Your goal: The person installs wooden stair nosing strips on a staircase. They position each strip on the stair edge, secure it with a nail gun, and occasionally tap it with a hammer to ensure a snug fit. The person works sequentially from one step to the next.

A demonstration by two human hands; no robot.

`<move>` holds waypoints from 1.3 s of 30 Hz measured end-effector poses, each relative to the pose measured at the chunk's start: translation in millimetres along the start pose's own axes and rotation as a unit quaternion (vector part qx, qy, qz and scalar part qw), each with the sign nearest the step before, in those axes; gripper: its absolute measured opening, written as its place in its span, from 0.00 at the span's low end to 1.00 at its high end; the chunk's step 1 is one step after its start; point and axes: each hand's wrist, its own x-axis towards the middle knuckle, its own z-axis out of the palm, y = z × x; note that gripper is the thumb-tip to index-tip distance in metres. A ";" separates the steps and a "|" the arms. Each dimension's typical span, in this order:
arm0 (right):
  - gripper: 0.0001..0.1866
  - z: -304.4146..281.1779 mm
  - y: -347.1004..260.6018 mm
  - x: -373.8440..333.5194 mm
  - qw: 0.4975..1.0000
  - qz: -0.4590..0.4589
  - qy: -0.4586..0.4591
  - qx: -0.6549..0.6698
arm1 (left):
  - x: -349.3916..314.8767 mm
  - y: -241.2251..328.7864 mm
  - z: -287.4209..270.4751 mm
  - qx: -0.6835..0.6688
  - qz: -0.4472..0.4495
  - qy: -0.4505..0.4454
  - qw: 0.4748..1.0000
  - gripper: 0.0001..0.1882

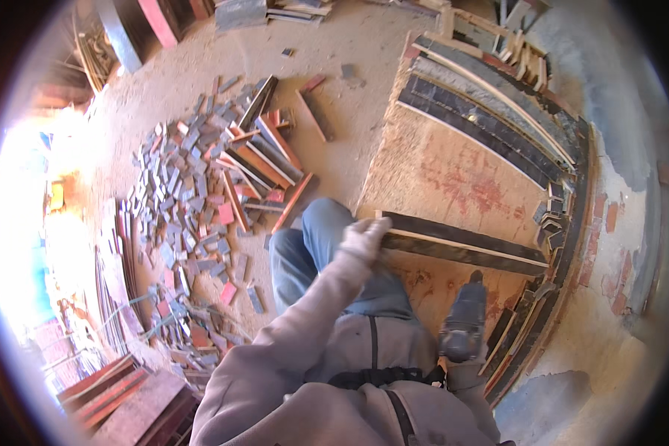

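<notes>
My left hand (364, 236), in a pale glove, is closed on the left end of a long dark-faced wooden board piece (468, 249). Two strips with a pale edge between them make up that piece. It lies across the worktable (416, 160), its far end by the right edge. Below it, a blue-grey drill-shaped power tool (462, 323) points its dark nose toward the piece, apart from it. My right hand (443, 365) is at the tool's rear and holds it; most of the fingers are hidden beneath it.
Long dark boards (483, 123) lie along the table's far side, with more strips (509, 334) at its right edge. A large heap of small offcuts (189, 175) and longer pieces (267, 160) covers the floor at left. Stacked planks (126, 401) stand lower left; a worn wall (617, 223) bounds the right.
</notes>
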 end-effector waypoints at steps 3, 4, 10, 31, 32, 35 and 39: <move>0.42 -1.8 2.4 -3.5 0.854 -0.077 0.043 -0.514 | 11.3 19.6 -79.7 -0.076 0.050 -0.003 0.996 0.21; 0.45 1.2 -1.5 -7.4 0.799 -0.121 0.050 -0.587 | 10.6 22.5 -110.3 -0.102 0.096 -0.037 0.989 0.18; 0.47 33.3 -29.0 -6.3 0.771 -0.079 0.032 -0.631 | 45.4 10.7 -254.3 -0.332 0.129 -0.149 0.922 0.25; 0.61 88.0 -276.7 361.8 0.422 -0.358 0.091 -0.828 | -4.1 -16.5 -3.1 0.181 0.230 0.004 0.956 0.19; 0.62 89.0 -279.3 360.8 0.415 -0.348 0.078 -0.837 | -4.0 -16.2 -0.3 0.195 0.224 0.000 0.955 0.20; 0.52 82.2 -287.7 356.1 0.376 -0.400 0.031 -0.836 | -4.4 -15.9 6.0 0.232 0.222 -0.013 0.947 0.22; 0.45 81.5 -282.2 350.9 0.389 -0.414 0.029 -0.822 | -3.8 -14.7 9.1 0.233 0.232 -0.039 0.944 0.23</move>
